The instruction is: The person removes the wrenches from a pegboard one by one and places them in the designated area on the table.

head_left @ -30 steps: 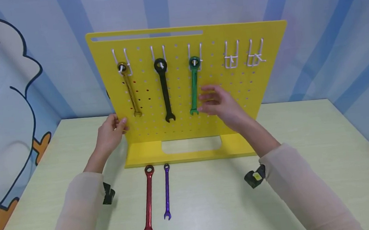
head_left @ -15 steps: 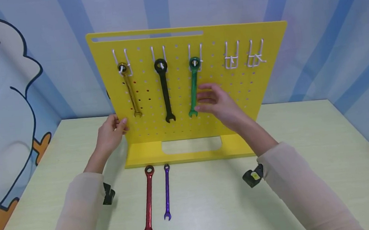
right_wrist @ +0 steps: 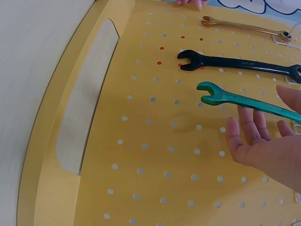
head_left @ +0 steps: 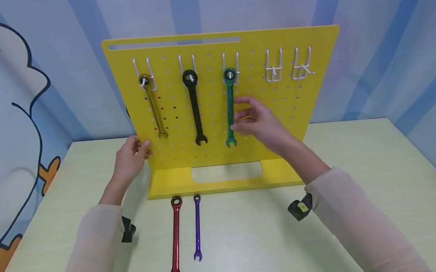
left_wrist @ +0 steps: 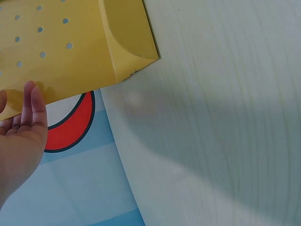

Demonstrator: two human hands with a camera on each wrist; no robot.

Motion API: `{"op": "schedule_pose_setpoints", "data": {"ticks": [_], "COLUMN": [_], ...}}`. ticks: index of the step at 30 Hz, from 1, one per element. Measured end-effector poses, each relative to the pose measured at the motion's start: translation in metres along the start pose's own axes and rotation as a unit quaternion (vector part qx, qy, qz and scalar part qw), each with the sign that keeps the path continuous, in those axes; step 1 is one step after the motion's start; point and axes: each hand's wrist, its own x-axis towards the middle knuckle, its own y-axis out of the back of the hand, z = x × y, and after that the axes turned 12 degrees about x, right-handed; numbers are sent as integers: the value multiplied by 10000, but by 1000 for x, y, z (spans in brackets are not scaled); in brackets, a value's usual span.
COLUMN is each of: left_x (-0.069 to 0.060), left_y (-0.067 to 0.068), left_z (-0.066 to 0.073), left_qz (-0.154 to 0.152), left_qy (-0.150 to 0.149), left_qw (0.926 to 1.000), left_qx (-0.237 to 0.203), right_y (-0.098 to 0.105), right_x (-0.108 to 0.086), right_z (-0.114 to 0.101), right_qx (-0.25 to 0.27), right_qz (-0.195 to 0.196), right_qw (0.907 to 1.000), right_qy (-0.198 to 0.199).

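My left hand [head_left: 127,158] grips the left edge of a yellow pegboard [head_left: 219,153]. Its fingers also show at the board's edge in the left wrist view. A green combination wrench [head_left: 230,108] hangs by its ring end from the third hook. Beside it is my right hand [head_left: 262,123], its loosely bent fingers touching the shaft. In the right wrist view the wrench passes between the thumb and the other fingers [right_wrist: 249,125]. To its left hang a black wrench [head_left: 194,107] and a gold wrench [head_left: 155,111].
On the table [head_left: 243,238] in front of the board lie a red wrench [head_left: 176,240] and a smaller purple wrench [head_left: 197,227]. Two white hooks [head_left: 273,67] at the board's right hold nothing. A blue striped backdrop stands behind.
My right hand has shifted slightly left against the green wrench. The wrench's open end first moved a little left, then down and slightly right. My left hand has stayed put.
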Motion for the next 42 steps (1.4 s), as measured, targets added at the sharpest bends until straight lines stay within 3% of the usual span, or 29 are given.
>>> {"op": "schedule_pose_setpoints", "data": {"ticks": [17, 42], "left_x": [2, 2], "left_y": [0, -1], "left_z": [-1, 1], "left_qz": [-30, -19], "left_qy": [23, 192], "left_qw": [10000, 9997], "left_qx": [23, 145], "right_y": [-1, -5], "right_x": [-2, -1], "right_z": [-3, -6], "right_qx": [-382, -374], "right_qz": [86, 132], "right_qw": [9992, 9991], "right_qy": [78, 155]}}
